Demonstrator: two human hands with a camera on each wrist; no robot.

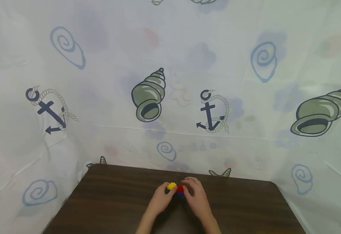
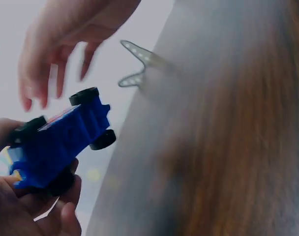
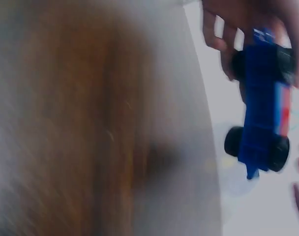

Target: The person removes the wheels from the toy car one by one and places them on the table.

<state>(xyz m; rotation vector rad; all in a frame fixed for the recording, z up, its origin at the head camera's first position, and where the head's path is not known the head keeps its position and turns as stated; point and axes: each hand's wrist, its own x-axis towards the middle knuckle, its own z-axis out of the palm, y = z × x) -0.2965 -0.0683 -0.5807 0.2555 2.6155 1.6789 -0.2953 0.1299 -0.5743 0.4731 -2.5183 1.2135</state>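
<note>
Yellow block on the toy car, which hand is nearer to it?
Left. The left hand grips the toy car by the yellow block; the right hand is farther off, past the red part, not gripping the car.

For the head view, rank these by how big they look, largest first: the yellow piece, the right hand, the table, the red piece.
1. table
2. right hand
3. yellow piece and red piece: too alike to rank.

A toy car (image 2: 73, 135), blue underneath, black-wheeled, red and yellow on top, is held aloft in the left grip (image 1: 161, 197).
</note>
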